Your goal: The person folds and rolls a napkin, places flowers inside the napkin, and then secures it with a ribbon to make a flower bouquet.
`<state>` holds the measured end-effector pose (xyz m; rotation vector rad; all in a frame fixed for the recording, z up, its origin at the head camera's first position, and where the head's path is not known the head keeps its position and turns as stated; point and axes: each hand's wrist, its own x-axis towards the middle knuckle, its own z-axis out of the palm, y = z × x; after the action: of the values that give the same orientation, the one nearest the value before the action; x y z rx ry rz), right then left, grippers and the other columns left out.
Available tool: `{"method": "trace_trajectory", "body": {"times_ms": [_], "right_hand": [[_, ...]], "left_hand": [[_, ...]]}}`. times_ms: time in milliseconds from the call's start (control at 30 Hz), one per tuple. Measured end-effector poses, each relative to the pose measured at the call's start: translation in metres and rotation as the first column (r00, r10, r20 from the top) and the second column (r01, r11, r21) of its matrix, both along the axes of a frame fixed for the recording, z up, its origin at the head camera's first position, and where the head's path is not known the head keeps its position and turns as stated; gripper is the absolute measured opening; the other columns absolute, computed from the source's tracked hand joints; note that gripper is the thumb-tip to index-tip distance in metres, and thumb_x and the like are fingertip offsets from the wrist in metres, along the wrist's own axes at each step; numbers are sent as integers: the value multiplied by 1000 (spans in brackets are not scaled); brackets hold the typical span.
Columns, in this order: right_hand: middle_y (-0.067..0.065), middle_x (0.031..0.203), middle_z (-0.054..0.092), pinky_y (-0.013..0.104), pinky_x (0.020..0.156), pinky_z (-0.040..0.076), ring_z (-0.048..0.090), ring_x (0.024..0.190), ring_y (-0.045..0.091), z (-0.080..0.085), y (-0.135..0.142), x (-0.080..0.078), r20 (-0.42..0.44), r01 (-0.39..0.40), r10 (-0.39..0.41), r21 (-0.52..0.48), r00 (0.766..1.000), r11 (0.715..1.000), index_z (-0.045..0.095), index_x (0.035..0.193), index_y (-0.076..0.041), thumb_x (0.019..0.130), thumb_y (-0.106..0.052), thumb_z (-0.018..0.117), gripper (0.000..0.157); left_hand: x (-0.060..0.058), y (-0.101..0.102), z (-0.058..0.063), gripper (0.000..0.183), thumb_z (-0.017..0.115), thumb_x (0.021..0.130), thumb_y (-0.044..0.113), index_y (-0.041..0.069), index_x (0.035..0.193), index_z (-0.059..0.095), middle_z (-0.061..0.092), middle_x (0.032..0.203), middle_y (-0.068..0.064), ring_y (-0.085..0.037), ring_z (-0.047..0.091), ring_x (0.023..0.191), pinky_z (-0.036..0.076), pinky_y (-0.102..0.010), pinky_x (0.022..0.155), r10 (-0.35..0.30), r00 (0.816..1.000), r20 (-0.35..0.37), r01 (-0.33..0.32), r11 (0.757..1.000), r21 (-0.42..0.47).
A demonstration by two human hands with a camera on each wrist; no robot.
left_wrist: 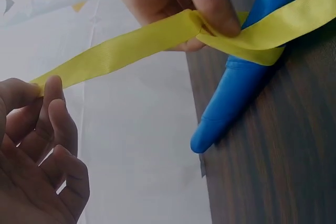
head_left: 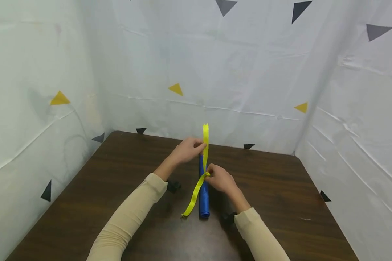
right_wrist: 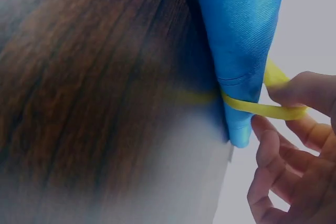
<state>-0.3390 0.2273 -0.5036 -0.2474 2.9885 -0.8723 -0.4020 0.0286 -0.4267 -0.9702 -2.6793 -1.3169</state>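
Observation:
A tightly rolled length of blue cloth (head_left: 204, 203) lies on the table, pointing away from me. Around it, towards its far end, passes a yellow ribbon (head_left: 193, 198), looped close about the roll in the right wrist view. My left hand (head_left: 187, 150) pinches one end section of the ribbon between thumb and finger, drawn out straight in the left wrist view. At the crossing beside the roll, my right hand (head_left: 220, 178) pinches the ribbon with thumb and fingertips. The other ribbon tail slants back over the roll to the near left.
The dark wooden table (head_left: 268, 214) reaches back to a white sheet (head_left: 143, 65) with yellow, grey and black triangles, hung behind and at both sides. Small black devices (head_left: 174, 186) sit under the wrists.

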Motion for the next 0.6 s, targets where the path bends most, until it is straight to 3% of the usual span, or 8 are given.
{"method": "trace_trajectory", "body": {"times_ms": [200, 333, 467, 600], "right_hand": [[4, 92, 61, 36, 65, 39, 53, 72, 22, -3, 2, -6, -10, 34, -34, -42, 999, 999, 59, 103, -14, 100, -21, 72, 15], [4, 85, 55, 36, 62, 37, 51, 68, 22, -5, 4, -7, -3, 80, -80, -60, 997, 995, 56, 100, -14, 99, -19, 71, 16], [5, 88, 60, 36, 62, 38, 54, 69, 23, -9, 4, -7, 9, 108, -108, -68, 994, 992, 57, 102, -13, 98, -17, 70, 14], [6, 99, 70, 37, 65, 43, 59, 76, 23, -10, 3, -8, -14, 92, -93, -62, 996, 994, 64, 115, -13, 100, -17, 66, 15]], "left_hand": [[-2, 0, 0, 39, 55, 114, 32, 4, 94, 74, 66, 80, -7, -16, 45, 64, 41, -28, 62, -63, 998, 4, 63, 997, 52], [-2, 0, -2, 38, 55, 114, 33, 6, 93, 71, 64, 86, -12, -17, 48, 68, 42, -29, 65, -158, 987, 35, 155, 984, 85], [1, -1, -5, 35, 54, 114, 34, 12, 92, 70, 63, 91, -8, -18, 56, 76, 49, -33, 72, -233, 971, 63, 228, 971, 68], [3, -1, -6, 34, 55, 114, 35, 13, 93, 70, 65, 92, -4, -28, 63, 84, 56, -40, 79, -245, 967, 66, 243, 969, 48]]}}
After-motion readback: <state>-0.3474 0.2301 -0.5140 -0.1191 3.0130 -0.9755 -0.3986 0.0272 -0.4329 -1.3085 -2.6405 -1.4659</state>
